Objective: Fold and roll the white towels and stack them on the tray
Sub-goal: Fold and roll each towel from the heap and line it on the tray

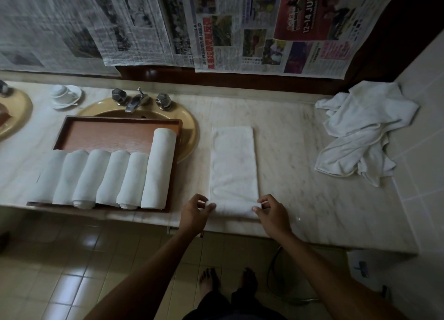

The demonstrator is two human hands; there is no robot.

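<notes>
A white towel (233, 165) lies folded into a long strip on the marble counter, its near end curled into the start of a roll. My left hand (195, 212) pinches the roll's left end and my right hand (271, 212) pinches its right end. To the left, a wooden tray (115, 134) sits over the sink and holds several rolled white towels (125, 178) side by side. A heap of loose white towels (360, 129) lies at the counter's far right.
A tan sink (189, 125) with a chrome faucet (135, 101) lies under the tray. A white cup and saucer (64, 96) stand at the back left. Newspaper sheets (216, 24) cover the wall behind. The counter's front edge (312, 242) runs just below my hands.
</notes>
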